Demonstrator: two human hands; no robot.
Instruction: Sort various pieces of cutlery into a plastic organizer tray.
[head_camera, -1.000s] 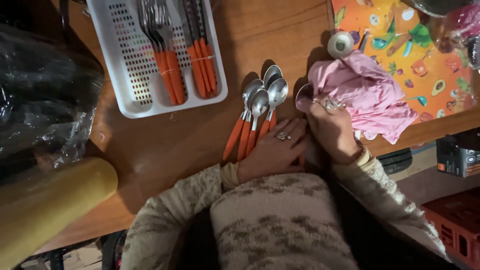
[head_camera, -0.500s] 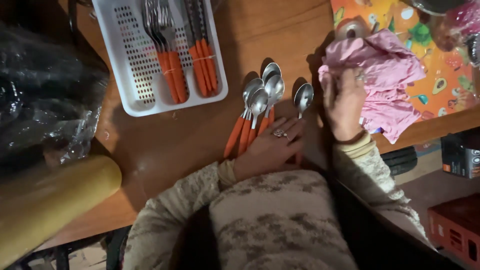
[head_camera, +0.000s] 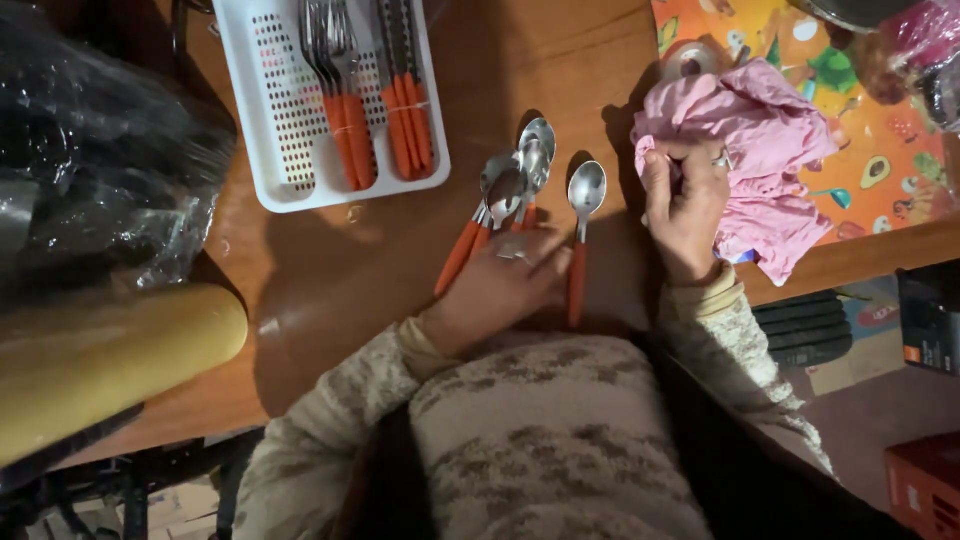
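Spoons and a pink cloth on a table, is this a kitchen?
Probably a home kitchen or dining table: orange-handled spoons on a wooden table, a white cutlery tray, and a food-print placemat.

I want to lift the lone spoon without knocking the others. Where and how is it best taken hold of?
Probably by the orange handle of the single spoon, about mid-length, pinched across its width from above and from its right side. It lies flat on the wooden table, bowl pointing away. The left hand and the spoon cluster crowd its left; the right hand is on the pink cloth.
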